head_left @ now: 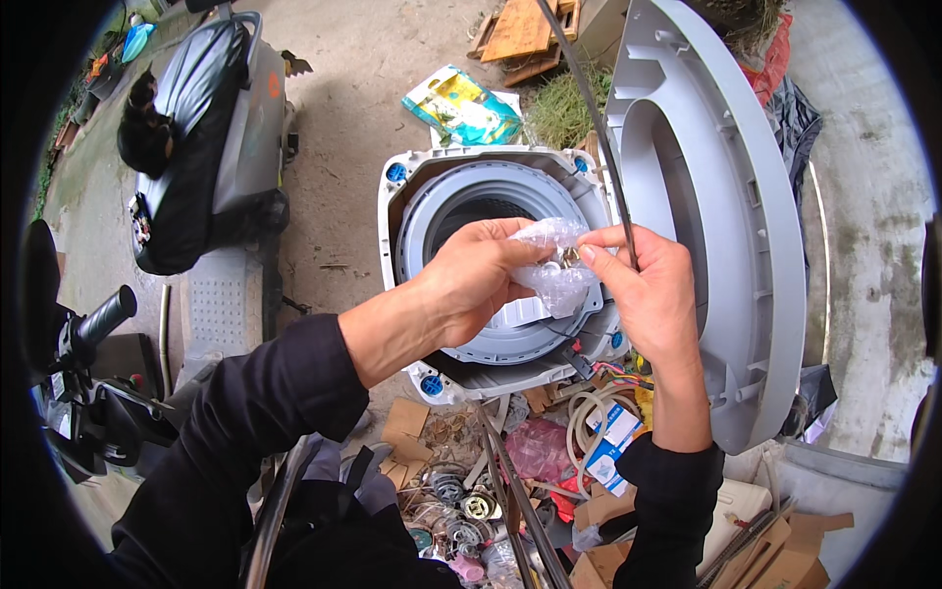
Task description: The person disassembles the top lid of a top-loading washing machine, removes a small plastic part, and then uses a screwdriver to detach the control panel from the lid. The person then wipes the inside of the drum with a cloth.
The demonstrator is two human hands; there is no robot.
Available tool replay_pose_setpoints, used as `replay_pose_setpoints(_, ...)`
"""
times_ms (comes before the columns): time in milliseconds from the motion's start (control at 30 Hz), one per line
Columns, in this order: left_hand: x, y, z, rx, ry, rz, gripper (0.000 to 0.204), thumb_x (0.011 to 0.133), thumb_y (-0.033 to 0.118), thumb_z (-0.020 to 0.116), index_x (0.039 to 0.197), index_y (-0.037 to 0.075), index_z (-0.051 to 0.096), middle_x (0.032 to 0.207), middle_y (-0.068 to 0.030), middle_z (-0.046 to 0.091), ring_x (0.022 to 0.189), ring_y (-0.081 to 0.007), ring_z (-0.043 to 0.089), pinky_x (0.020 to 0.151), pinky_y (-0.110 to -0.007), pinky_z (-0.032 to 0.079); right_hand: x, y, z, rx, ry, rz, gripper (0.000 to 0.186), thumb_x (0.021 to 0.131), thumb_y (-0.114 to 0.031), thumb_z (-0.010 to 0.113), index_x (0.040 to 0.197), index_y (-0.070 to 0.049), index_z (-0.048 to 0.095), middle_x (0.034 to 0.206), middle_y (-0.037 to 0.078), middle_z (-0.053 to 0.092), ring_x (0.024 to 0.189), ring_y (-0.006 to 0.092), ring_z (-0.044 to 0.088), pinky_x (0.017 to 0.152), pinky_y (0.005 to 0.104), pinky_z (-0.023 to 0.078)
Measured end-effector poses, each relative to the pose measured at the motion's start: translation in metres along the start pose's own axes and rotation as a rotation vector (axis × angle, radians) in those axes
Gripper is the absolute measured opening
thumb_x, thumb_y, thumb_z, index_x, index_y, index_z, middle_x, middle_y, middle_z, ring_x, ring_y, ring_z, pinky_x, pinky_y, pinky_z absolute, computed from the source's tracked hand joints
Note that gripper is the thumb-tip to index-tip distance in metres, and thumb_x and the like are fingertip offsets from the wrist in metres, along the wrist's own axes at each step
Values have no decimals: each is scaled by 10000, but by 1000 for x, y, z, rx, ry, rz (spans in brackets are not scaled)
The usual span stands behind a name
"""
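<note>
Grasping one crumpled piece of bubble wrap [551, 234], two bare hands meet above one open washing machine [414, 218]. The left hand [461, 280] has its fingers closed on the wrap's left side, some tips hidden beneath it; the right hand [653, 283] pinches the right edge between thumb and forefinger, its other fingers curled out of sight. Between them show small brass-coloured metal pieces [570, 257], too covered to count. One dark rod [592, 98] is cut off above, its lower end lost behind the right hand. Beneath, four blue discs [432, 385] mark the machine's corners, and the hands and wrap hide part of its tub. One large grey top cover [770, 245] stands at the right. Below lies a jumble of metal parts [479, 506], uncountable. Farther off are one dark cat [145, 135] on a covered scooter seat [201, 98] and one colourful sack [461, 103].
</note>
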State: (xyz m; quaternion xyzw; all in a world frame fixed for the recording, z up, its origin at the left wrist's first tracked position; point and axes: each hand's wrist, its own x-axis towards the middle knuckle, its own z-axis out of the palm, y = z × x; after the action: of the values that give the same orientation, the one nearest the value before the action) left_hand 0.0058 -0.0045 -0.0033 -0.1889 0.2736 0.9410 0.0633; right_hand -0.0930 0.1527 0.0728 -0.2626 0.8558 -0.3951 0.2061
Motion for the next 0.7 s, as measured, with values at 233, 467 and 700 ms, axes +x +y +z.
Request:
replay_pose_setpoints(233,-3,5,5,-29,-1,-33,183,984,128,625,1142,46,668,1039,-45,715,986,-152,680,883,-353,526,-3,4,3,23,39,-61,141,863,-53,738,970,37,755,661,14,658,594,51,511,531,268,407)
replay_pose_setpoints(467,-2,5,5,-60,10,-36,156,983,125,621,1108,44,665,1024,-51,710,918,-158,699,808,-344,580,-4,3,7,-197,101,-198,93,826,-42,742,894,21,735,653,124,644,534,136,548,529,308,437)
replay_pose_setpoints(700,4,5,2,-32,-3,-20,162,977,115,633,1116,35,654,1008,-56,710,870,-158,710,723,-305,613,-4,-6,7,-286,147,-260,80,827,-41,723,876,20,709,623,122,618,503,155,553,505,320,433)
